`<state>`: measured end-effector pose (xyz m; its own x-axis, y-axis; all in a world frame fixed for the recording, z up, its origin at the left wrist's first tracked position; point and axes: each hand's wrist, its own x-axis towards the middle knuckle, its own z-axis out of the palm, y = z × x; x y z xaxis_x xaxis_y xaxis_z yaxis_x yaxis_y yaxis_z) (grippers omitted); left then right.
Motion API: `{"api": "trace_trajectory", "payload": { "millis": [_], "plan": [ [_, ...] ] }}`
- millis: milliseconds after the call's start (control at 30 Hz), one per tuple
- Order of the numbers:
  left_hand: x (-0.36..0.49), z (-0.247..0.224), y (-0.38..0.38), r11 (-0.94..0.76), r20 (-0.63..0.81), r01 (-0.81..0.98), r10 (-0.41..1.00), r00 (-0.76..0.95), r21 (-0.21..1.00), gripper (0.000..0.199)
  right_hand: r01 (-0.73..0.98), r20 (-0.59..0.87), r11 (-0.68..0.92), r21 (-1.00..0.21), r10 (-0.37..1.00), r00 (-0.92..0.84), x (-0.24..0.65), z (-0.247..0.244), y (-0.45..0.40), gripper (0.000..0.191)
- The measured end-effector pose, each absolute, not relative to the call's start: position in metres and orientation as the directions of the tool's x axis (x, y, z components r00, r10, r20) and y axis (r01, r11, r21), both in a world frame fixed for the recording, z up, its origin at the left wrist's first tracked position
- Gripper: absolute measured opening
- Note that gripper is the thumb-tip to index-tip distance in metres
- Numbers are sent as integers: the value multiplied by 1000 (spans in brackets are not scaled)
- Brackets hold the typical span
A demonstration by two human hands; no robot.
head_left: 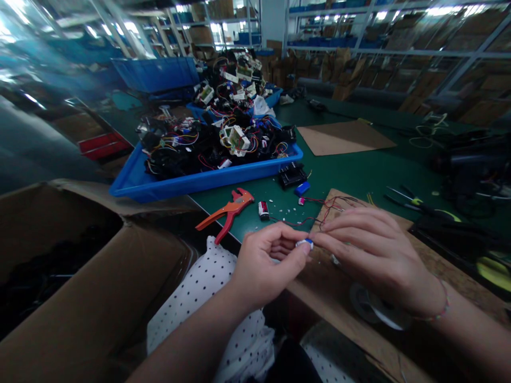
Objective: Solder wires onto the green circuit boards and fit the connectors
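Between the thumb and fingers of my left hand (269,260) is a small blue and white piece (305,243). The fingertips of my right hand (371,255) meet that piece from the right, with the fingers close together; whether they pinch a wire there is too small to tell. Thin red and black wires (329,210) run over the board (435,255) just beyond my hands. A small dark and red cylinder (263,210) lies on the green table, near a blue piece (302,188) and a black holder (292,175). Orange and red wire strippers (229,213) rest at the table edge.
A blue tray (207,182) heaped with wired parts stands beyond my hands, with more bins behind. An open cardboard box (75,287) is at the left. Pliers (415,202) and a cardboard sheet (345,137) lie at the right. A spool (379,308) sits below my right hand.
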<state>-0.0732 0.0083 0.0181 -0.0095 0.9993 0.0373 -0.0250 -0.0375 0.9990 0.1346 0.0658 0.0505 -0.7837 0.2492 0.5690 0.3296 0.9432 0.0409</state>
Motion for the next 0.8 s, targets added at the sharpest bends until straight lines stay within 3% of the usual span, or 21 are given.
{"api": "trace_trajectory", "payload": {
  "millis": [500, 667, 800],
  "plan": [
    [-73, 16, 6, -33, 32, -24, 999, -43, 999, 13, 327, 577, 945, 25, 254, -777, 134, 49, 67, 25],
    [-78, 16, 5, -24, 28, -93, 999, 45, 995, 16, 287, 577, 956, 62, 201, -792, 136, 49, 67, 26],
    [-77, 18, 5, -32, 32, -8, 999, 17, 999, 14, 267, 583, 956, 120, 150, -798, 138, 48, 66, 27]
  ]
}}
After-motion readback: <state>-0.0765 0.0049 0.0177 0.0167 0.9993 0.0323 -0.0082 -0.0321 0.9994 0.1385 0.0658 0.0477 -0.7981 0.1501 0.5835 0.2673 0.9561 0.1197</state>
